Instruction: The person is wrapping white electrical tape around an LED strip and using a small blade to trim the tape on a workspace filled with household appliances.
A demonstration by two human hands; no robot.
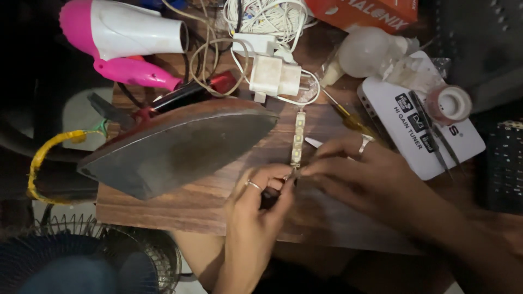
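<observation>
A small cream LED strip module (pixel 298 137) lies lengthwise on the wooden board (pixel 180 204). My left hand (pixel 256 204) is closed on a small dark object at the strip's near end. My right hand (pixel 362 174) reaches in from the right, its fingertips pinching fine wires at that same end. Both hands wear a ring. What exactly lies between the fingertips is too small to tell.
A flat iron (pixel 174 144) lies soleplate up on the board's left. Behind are a pink and white hair dryer (pixel 122 35), white chargers and cables (pixel 272 73), a bulb (pixel 365 51), a white box (pixel 422 125), tweezers (pixel 433 130), and a fan grille (pixel 92 261) at lower left.
</observation>
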